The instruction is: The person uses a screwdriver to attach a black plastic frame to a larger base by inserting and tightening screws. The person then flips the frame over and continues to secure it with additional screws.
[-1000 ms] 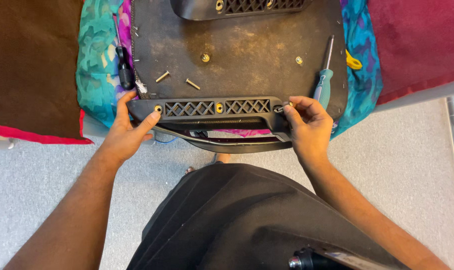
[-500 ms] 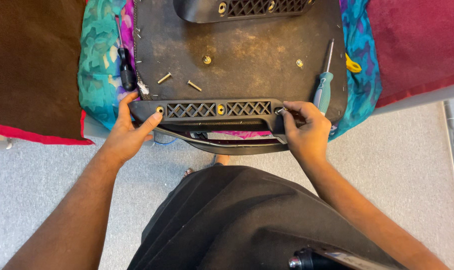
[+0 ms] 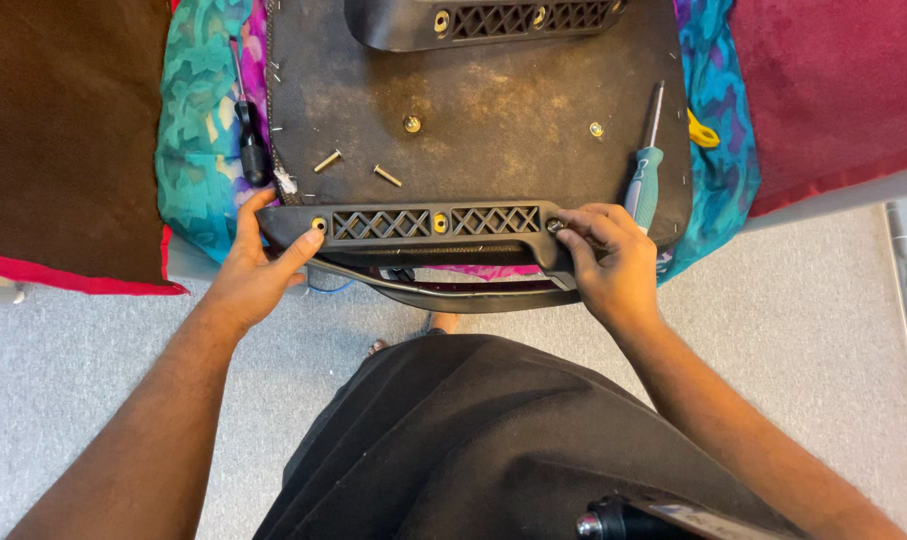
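Grey carpet [image 3: 833, 330] is filling the lower frame, and above it a dark board [image 3: 493, 110] is lying flat on patterned teal cloth [image 3: 198, 130], with brown fabric [image 3: 63, 130] far left and maroon fabric [image 3: 833, 90] far right.

Starting on the left: a black screwdriver [image 3: 251, 150] is lying along the board's left edge, just above the left hand [image 3: 248, 270]. That hand is gripping the left end of the bracket [image 3: 433, 225], a black bar with lattice cut-outs running across the board's near edge; the thumb is lying on top by the end screw hole, the index finger is pointing up beside the bar's tip, and the other fingers are curling under.

Moving along, two loose screws [image 3: 358, 167] are sitting on the board just beyond the bracket, well apart from either hand. A brass fitting [image 3: 412, 124] is showing mid-board, and a second bracket [image 3: 483, 20] is lying at the far edge.

On to the right: the right hand [image 3: 613, 265] is covering the bracket's right end, fingertips pressed together on a small screw head [image 3: 553, 226] at the end hole. A teal screwdriver [image 3: 645, 170] is lying just beyond the knuckles, close to the board's right edge.

Open board is lying between the two brackets; the near edge is overhanging the person's dark lap [image 3: 493, 440].
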